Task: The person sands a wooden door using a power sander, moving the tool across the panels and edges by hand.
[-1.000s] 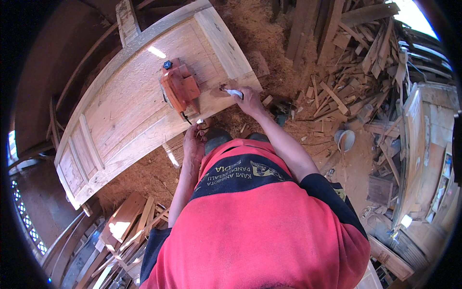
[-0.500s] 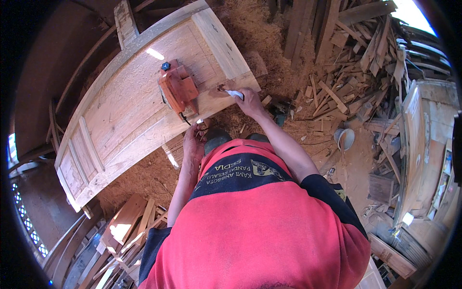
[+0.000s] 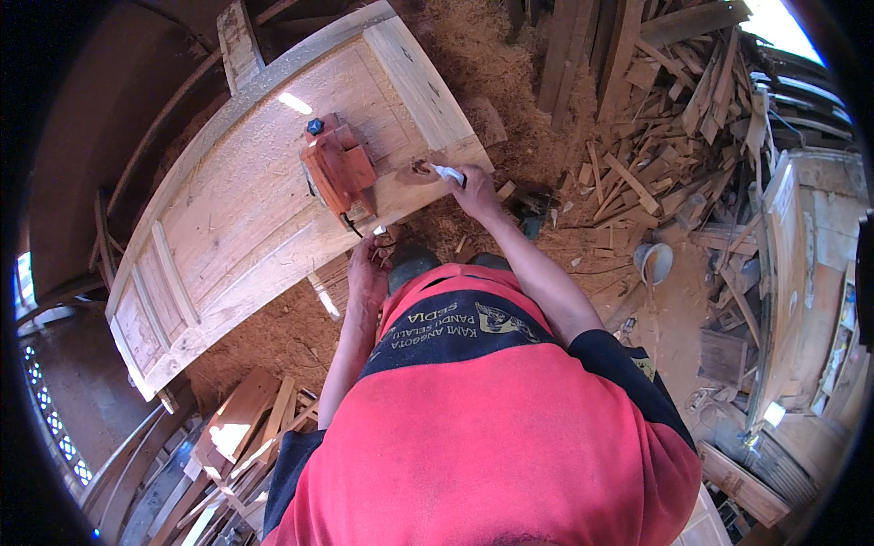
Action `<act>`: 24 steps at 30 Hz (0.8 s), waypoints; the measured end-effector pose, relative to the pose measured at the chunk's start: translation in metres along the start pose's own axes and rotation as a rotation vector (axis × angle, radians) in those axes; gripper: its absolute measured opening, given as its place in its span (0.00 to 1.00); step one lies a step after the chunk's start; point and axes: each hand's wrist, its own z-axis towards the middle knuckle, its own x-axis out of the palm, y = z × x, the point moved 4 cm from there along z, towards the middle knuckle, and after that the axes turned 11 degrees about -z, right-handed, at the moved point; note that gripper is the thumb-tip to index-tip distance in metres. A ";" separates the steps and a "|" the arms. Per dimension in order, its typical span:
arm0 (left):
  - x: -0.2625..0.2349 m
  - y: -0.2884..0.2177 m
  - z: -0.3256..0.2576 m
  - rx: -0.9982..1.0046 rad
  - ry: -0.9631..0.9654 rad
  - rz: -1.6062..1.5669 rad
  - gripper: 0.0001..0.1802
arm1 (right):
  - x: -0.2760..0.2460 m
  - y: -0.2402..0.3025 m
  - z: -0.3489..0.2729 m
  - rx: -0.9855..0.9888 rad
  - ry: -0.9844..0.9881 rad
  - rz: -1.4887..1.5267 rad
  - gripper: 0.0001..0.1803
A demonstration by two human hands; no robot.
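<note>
A wooden door (image 3: 246,209) lies flat across the upper left of the frame, running from the lower left up toward the top centre; an orange power planer (image 3: 339,171) sits on it near its lower right end, with a black knob at its upper left corner and a dark cord trailing off its lower edge toward the door's near side.

The right hand (image 3: 473,187) is just right of centre in the upper half, at the door's lower right corner; its fingers are closed around a small white object (image 3: 447,172), whose tip touches the wood beside a darker patch; what the object is cannot be told.

The left hand (image 3: 367,273) sits at the centre of the frame, just below the door's near edge and below the planer; its fingers curl downward, but whether they grip anything cannot be told.

Sawdust (image 3: 473,55) covers the ground above the right hand; wood offcuts (image 3: 665,127) pile up at the upper right; a small white bucket (image 3: 654,262) stands at the right.
</note>
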 end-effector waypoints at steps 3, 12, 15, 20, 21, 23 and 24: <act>0.001 0.000 0.000 0.000 -0.008 0.003 0.06 | 0.002 -0.001 0.001 -0.023 -0.029 -0.013 0.14; -0.012 0.001 0.009 -0.005 -0.008 -0.018 0.11 | 0.004 -0.003 0.001 0.003 -0.032 -0.029 0.15; -0.013 0.002 0.010 -0.005 -0.017 -0.016 0.12 | 0.004 -0.003 0.000 -0.004 -0.039 -0.029 0.15; -0.011 0.003 0.008 -0.006 -0.017 -0.007 0.11 | 0.004 0.001 -0.002 -0.044 -0.004 -0.041 0.14; -0.011 0.003 0.009 -0.006 -0.013 -0.004 0.11 | 0.002 0.003 -0.002 -0.045 -0.003 -0.041 0.14; -0.012 0.003 0.009 -0.006 -0.006 -0.009 0.11 | 0.002 0.006 -0.003 -0.039 0.082 -0.051 0.14; -0.011 0.003 0.009 -0.008 0.003 -0.012 0.10 | 0.002 0.005 -0.003 -0.038 0.081 -0.052 0.14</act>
